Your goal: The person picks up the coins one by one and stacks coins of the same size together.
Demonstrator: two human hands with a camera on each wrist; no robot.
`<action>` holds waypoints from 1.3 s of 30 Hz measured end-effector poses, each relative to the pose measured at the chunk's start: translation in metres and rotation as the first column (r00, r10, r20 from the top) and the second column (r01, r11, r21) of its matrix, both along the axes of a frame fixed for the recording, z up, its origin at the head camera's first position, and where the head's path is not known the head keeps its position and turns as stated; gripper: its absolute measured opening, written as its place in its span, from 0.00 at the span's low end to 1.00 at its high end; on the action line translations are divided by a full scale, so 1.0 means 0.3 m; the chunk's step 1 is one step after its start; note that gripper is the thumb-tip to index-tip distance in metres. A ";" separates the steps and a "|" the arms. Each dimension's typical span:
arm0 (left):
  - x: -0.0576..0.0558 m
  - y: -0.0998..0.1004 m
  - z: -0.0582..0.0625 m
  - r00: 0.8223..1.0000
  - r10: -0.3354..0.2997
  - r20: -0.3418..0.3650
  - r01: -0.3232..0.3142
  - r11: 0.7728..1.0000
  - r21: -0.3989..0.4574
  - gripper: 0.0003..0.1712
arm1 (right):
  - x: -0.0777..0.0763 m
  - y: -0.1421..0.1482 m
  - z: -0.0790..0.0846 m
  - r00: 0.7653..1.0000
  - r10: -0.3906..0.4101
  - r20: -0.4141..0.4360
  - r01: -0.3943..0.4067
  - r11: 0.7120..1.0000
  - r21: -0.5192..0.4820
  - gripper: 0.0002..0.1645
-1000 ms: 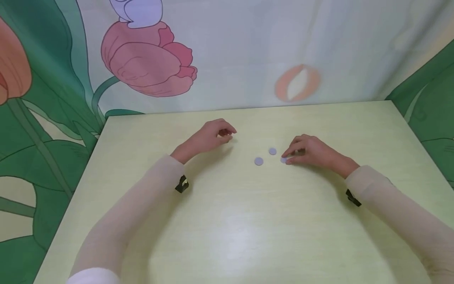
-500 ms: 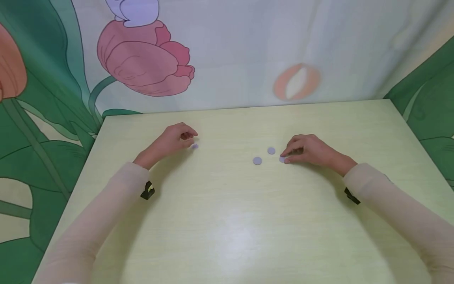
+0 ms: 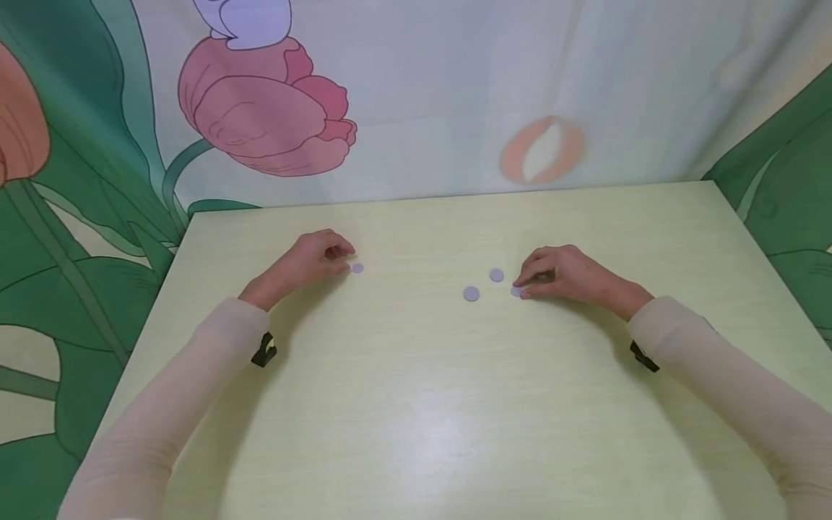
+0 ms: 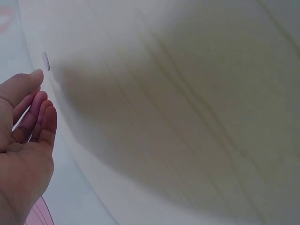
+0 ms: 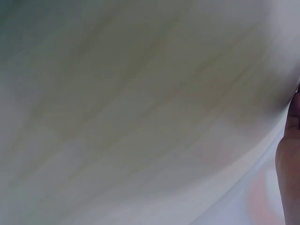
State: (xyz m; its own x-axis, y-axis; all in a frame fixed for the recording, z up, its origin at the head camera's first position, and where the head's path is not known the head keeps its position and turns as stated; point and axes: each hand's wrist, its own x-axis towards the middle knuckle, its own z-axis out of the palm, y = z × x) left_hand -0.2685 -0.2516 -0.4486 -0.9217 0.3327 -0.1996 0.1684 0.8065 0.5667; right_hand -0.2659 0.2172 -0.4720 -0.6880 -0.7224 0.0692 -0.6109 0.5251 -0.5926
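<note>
In the head view my left hand [image 3: 318, 254] is over the left part of the table, fingers loosely bent. A small pale lilac disc [image 3: 357, 268] lies flat just beyond its thumb tip. The left wrist view shows that disc [image 4: 46, 61] apart from the fingertips. On the right, my right hand [image 3: 564, 273] holds another such disc [image 3: 516, 292] at its edge between thumb and forefinger, down at the table surface. Two matching discs, one nearer me [image 3: 471, 294] and one farther [image 3: 497, 275], lie left of it. In the right wrist view only part of the right hand [image 5: 288, 154] shows.
The pale wooden table [image 3: 416, 375] reaches back to a curtain [image 3: 429, 101] with printed flowers and leaves. A dark strap piece hangs under each sleeve cuff, left [image 3: 263, 351] and right [image 3: 644, 357].
My left hand has moved left and let go of a disc, which now lies on the table, then drew back slightly. My right hand has stayed at its disc.
</note>
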 end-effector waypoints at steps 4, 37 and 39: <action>-0.004 -0.003 -0.009 1.000 -0.018 -0.013 0.018 1.000 -0.002 0.17 | -0.003 0.002 -0.004 1.000 -0.002 0.013 0.002 1.000 0.001 0.12; -0.010 -0.060 -0.126 0.998 -0.041 -0.053 0.052 0.969 0.241 0.13 | -0.013 0.005 -0.027 0.998 -0.014 0.054 0.016 0.999 -0.048 0.12; -0.012 -0.059 -0.126 0.997 -0.044 -0.059 0.057 0.969 0.241 0.12 | -0.015 0.006 -0.029 0.999 -0.011 0.045 0.013 0.999 -0.051 0.12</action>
State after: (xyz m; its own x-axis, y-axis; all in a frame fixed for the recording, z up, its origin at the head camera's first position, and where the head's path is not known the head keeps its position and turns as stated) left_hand -0.2719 -0.2693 -0.4864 -0.9095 0.4115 -0.0587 0.2405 0.6362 0.7331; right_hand -0.2703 0.2189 -0.4806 -0.6998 -0.7104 0.0749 -0.5772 0.5006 -0.6452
